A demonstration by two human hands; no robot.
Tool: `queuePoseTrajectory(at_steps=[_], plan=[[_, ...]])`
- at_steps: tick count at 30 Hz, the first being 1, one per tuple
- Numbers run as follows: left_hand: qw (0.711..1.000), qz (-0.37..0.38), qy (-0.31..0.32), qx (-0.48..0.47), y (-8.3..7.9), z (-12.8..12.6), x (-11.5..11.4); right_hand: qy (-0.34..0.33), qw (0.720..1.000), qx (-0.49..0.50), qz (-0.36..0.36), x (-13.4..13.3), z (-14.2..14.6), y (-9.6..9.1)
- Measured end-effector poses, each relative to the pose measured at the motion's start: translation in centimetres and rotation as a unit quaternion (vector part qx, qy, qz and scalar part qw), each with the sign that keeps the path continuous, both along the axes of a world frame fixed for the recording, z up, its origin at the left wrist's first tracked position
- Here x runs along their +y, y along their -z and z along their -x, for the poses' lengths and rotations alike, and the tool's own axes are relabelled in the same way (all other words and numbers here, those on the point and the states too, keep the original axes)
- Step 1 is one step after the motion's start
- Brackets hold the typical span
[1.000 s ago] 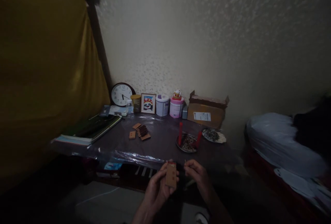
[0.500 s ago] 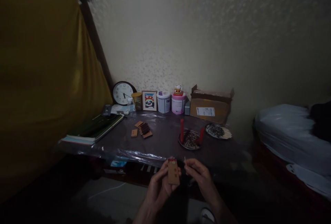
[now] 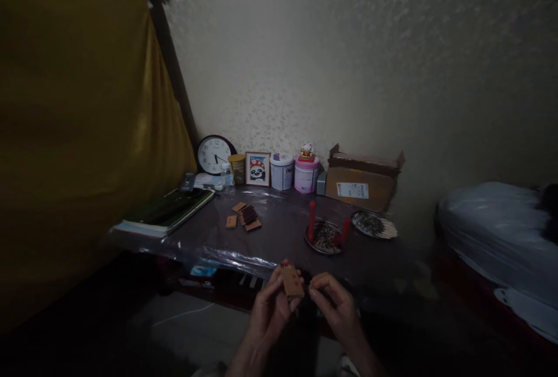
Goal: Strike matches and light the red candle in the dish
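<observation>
My left hand [image 3: 272,310] grips a small brown matchbox [image 3: 292,282], slid partly open so that match heads show at its far end. Close beside it on the right, my right hand [image 3: 333,301] is closed in a pinch on a match, which is mostly hidden by the fingers now. Both hands are in front of the table's near edge. Beyond them, a round metal plate [image 3: 325,246] bears two red candles, a tall upright one [image 3: 312,220] and a shorter tilted one [image 3: 346,230], neither with a visible flame.
Several matchboxes [image 3: 231,222] lie mid-table. At the right, a second plate [image 3: 355,216] holds many burnt matchsticks [image 3: 375,226]. Along the wall stand a clock [image 3: 214,155], a picture frame [image 3: 258,169], two tubs [image 3: 281,172] and a cardboard box [image 3: 361,185]. Books [image 3: 174,211] lie left.
The view has shifted a little, so the table things appear further right. The matchbox is tilted more to the left. The match in my right hand has turned and shows less.
</observation>
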State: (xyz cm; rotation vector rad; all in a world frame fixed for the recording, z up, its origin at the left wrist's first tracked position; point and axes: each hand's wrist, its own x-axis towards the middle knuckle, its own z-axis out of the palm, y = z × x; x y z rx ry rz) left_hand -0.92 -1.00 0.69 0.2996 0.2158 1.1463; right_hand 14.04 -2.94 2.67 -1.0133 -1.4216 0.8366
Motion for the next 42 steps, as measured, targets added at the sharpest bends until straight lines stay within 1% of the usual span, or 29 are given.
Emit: queuePoseTrajectory(at_steps=[3,6,11,14,20,25,34,42], plan=[[1.000,-0.006,-0.013,-0.007,0.2,0.0,0.2,-0.007,0.999,-0.019,-0.036,-0.4,0.6,0.3],[1.000,-0.012,-0.019,-0.016,0.3,-0.1,0.3,-0.001,0.997,-0.032,-0.064,-0.5,1.0,0.6],[1.000,-0.011,-0.010,-0.021,0.2,-0.3,0.1,0.012,0.995,-0.047,-0.093,0.0,1.0,1.6],[1.000,-0.011,-0.007,-0.024,0.0,-0.3,0.1,0.017,0.994,-0.044,-0.098,0.2,1.0,1.9],[1.000,-0.016,-0.005,-0.010,-0.3,-0.4,0.1,0.016,0.994,-0.045,-0.099,0.2,1.0,1.6],[1.000,-0.022,-0.005,0.006,-0.3,-0.5,0.0,0.018,0.994,-0.040,-0.102,0.2,0.6,1.8],[0.994,-0.021,-0.059,0.089,-0.2,-0.5,0.0,0.019,0.994,-0.057,-0.088,0.3,0.4,2.2],[0.991,-0.002,-0.076,0.110,-0.5,-0.6,-0.1,0.025,0.993,-0.058,-0.098,0.5,0.5,2.1]])
